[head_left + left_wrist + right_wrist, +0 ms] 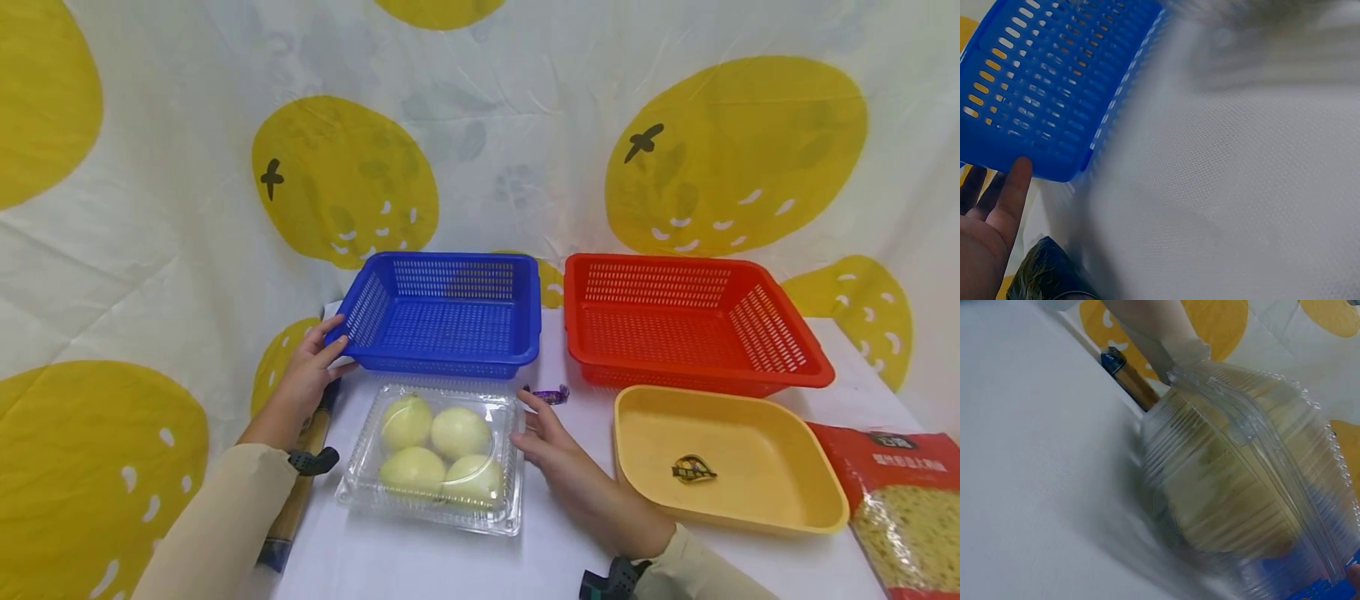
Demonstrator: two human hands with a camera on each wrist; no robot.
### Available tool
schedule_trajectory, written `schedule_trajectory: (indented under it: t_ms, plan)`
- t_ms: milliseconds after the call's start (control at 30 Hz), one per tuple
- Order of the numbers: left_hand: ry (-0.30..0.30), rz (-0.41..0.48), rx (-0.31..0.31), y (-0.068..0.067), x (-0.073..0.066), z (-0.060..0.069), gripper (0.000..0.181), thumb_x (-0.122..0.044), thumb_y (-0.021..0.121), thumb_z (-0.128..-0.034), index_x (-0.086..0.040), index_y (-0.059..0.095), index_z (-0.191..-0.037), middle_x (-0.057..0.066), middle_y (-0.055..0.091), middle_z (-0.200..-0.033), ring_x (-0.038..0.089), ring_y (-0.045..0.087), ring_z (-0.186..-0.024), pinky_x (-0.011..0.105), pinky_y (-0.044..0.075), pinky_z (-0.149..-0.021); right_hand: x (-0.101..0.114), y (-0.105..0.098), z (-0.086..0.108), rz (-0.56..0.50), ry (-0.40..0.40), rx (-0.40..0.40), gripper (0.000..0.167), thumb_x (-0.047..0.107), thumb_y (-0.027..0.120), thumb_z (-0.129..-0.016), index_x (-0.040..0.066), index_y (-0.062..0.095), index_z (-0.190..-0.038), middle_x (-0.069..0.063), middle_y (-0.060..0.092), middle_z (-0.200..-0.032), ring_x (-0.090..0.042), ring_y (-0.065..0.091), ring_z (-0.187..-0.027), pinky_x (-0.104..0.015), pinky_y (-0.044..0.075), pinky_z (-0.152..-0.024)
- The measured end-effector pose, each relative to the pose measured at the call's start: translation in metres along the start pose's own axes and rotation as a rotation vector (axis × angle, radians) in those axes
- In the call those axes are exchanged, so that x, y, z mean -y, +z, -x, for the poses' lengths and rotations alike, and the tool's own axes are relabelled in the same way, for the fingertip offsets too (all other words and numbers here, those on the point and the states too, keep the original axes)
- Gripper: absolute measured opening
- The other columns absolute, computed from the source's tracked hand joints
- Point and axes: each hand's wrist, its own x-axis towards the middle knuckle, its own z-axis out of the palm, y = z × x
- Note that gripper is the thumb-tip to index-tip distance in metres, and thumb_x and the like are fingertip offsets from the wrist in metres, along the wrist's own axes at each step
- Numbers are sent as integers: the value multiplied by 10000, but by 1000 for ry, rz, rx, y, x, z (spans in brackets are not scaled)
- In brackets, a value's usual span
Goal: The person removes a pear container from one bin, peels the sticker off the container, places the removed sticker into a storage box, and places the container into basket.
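My left hand (303, 375) is at the front left corner of the blue basket (438, 364), gripping its rim. In the left wrist view a fingertip (1021, 167) presses the slotted wall's corner while other fingers pass behind it. Just in front of the basket sits a clear plastic clamshell box (360, 492), closed over several pale yellow-green round fruits (461, 432). My right hand (566, 467) rests along the box's right edge, fingers spread and touching it. The right wrist view shows the box's ribbed side (1197, 469); most of that hand is out of frame.
Behind on the right stands a red basket (690, 367). A yellow tray (731, 518) with a small dark label (693, 469) sits before it. A red food packet (900, 500) lies far right, a small purple-wrapped item (551, 395) between the baskets, and a long brown package (296, 500) left.
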Motion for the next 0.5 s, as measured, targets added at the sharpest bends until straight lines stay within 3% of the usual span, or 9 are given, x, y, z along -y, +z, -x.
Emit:
schedule_trajectory:
  t_ms: [233,500]
  plan:
    - [6,-4,18,0,4,-1,566,-212,480,-1159,-247,314,-1698,121,284,-1737,371,379,-1526,596,398,-1182,1,12,-6,177,-28,-43,797,246,660,-1033,143,232,-1698,-206,104,-1773,-453,38,-1624,-690,66,-1267]
    - [8,-5,39,-1,6,0,569,-239,451,-1167,-255,272,-1707,131,278,-1738,363,362,-1532,612,372,-1200,-4,19,-10,273,-1,-65,866,326,681,-1028,217,170,-1718,-232,206,-1745,-491,149,-1597,-731,134,-1242]
